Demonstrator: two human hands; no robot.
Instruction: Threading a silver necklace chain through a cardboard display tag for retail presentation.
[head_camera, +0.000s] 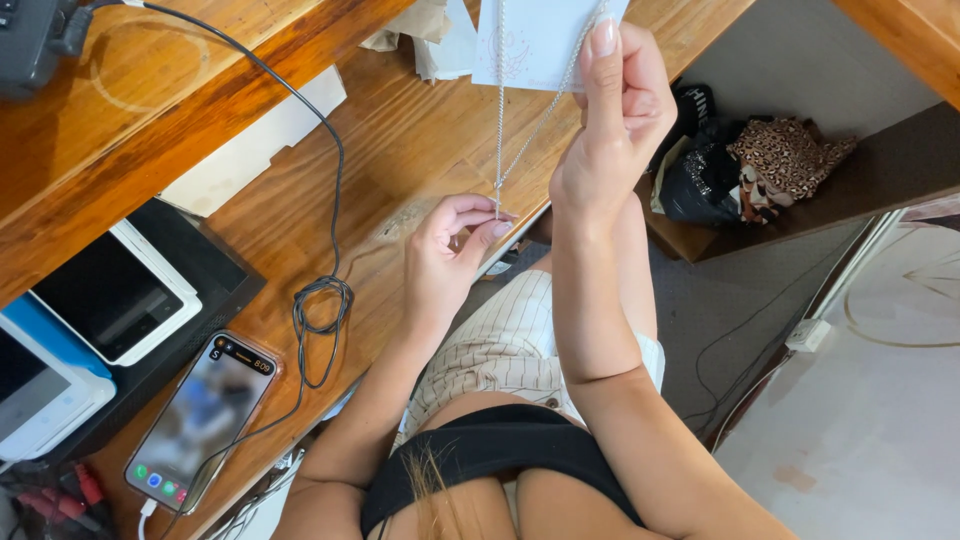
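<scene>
Near the top centre of the frame the right hand pinches a pale card from which a thin silver chain hangs, light, limp and probably tangle-prone, its lower end nipped between the left hand fingertips above the wooden table.

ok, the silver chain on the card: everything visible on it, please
The chain is thin, silver-coloured and looks like metal. It hangs in a narrow V from a pale card, its two strands meeting at the bottom near the desk edge. The right hand holds the card up, thumb pressed on the right strand. The left hand pinches the chain's lowest point. Any pendant there is too small to tell.
</scene>
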